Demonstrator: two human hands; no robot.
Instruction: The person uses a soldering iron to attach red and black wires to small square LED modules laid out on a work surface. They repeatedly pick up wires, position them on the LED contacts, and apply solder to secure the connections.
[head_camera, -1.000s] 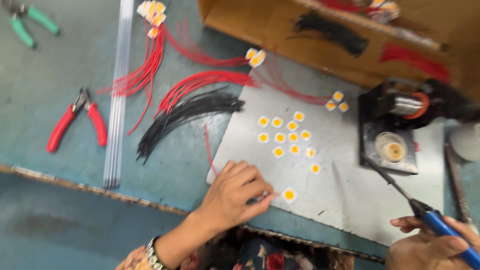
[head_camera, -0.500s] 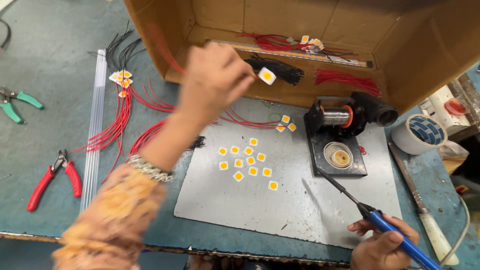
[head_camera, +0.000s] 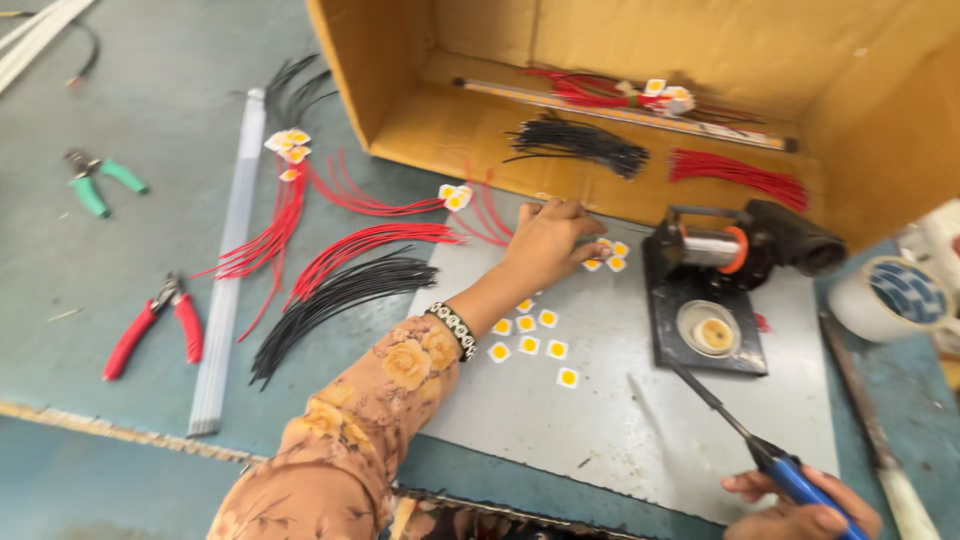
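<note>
A person's left hand (head_camera: 548, 240) pinches small yellow-centred square chips (head_camera: 606, 256) at the grey metal sheet's (head_camera: 640, 420) twelve o'clock edge, while the right hand (head_camera: 800, 505), at five o'clock, grips a blue-handled soldering iron (head_camera: 745, 440) angled toward the black solder stand (head_camera: 715, 290).

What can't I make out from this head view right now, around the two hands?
- Left hand: its fingers cover the small squares beneath, so whether it grips one is hidden.
- Right hand: cut off by the bottom edge; only part of its grip on the blue-handled soldering iron shows.
- Iron tip: thin and blurred, its contact with the grey plate is unclear.
- Squares with yellow centres: too small for detail.
</note>
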